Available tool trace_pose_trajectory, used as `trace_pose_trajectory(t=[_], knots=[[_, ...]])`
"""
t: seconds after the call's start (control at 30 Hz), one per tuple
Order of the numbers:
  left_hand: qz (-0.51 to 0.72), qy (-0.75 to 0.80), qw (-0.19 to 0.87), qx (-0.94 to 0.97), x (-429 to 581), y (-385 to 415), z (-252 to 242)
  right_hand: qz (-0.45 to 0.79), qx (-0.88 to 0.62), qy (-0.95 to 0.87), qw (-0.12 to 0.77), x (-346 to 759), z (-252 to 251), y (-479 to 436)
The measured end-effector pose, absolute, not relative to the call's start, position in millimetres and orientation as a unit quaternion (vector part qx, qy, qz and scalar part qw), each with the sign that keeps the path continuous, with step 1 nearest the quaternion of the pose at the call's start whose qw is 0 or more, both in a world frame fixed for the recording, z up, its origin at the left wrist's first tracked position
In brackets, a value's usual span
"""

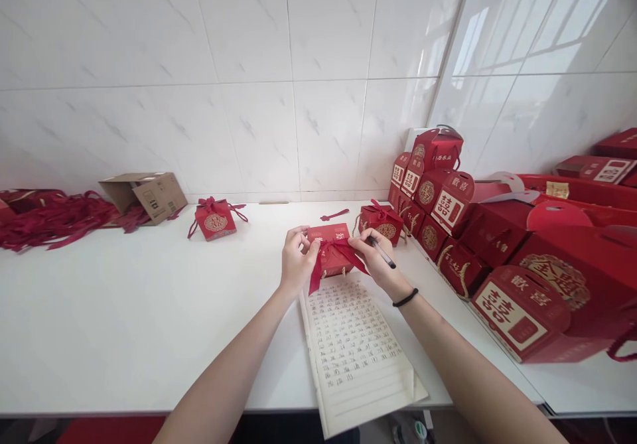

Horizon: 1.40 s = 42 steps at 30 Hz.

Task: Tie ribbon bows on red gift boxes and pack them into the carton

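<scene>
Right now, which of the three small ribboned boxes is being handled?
The middle gift box, alone held by the left hand and right hand, near the handwritten sheet.

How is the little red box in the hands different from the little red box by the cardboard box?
The held box is pinched by the left hand and right hand, its ribbon hanging loose in front; the far box stands untouched on the table, its bow tied on top. Both are small, red, ribboned.
</scene>
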<state>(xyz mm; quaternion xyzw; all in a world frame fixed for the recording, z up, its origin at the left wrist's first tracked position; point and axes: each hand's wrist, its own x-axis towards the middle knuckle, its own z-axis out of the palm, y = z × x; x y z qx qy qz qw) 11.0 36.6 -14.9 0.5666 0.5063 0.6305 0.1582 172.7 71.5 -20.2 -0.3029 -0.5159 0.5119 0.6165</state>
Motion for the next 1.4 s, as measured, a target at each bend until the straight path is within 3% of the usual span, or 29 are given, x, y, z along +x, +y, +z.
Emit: trace_pose_trajectory(t=[0.23,0.63,1.07,1.4], knots=[[0.634,0.516,0.176,0.549,12.3,37.8,-13.8,0.649,-0.269,-0.394,0.592,171.9,-12.4,67.6],[0.634,0.512,0.182,0.55,15.8,36.2,-11.7,0.669,-0.26,-0.374,0.587,176.0,-21.2,78.0],[0.64,0.5,0.338,0.476,2.4,48.0,-20.8,0.681,-0.281,-0.388,0.554,174.7,-20.7,70.3],[0.595,0.466,0.376,0.536,-6.1,53.2,-23.3,0.659,-0.265,-0.428,0.559,175.1,-21.8,72.0]])
